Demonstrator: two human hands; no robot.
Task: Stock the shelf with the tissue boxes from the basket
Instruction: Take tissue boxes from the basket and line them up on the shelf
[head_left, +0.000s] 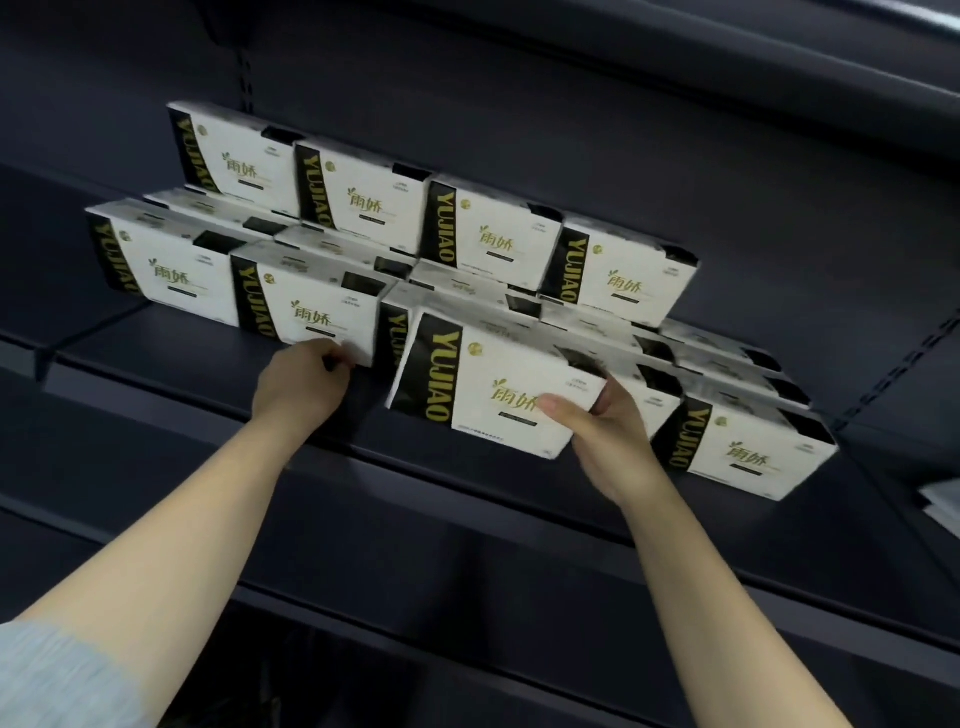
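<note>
Dark shelf (171, 338), white-and-black tissue boxes (618, 270) stacked in rows on it

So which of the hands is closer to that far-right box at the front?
Right. The right hand grips a tilted box just left of the far-right box; the left hand is farther left.

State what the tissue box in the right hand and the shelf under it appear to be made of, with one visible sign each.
Tissue box: likely printed card or soft film wrap; white face, black band, gold lettering, slight sheen. The picture leaves open which.
Shelf: probably painted metal; dark matte surface, thin straight front lip, slotted upright behind.
</note>
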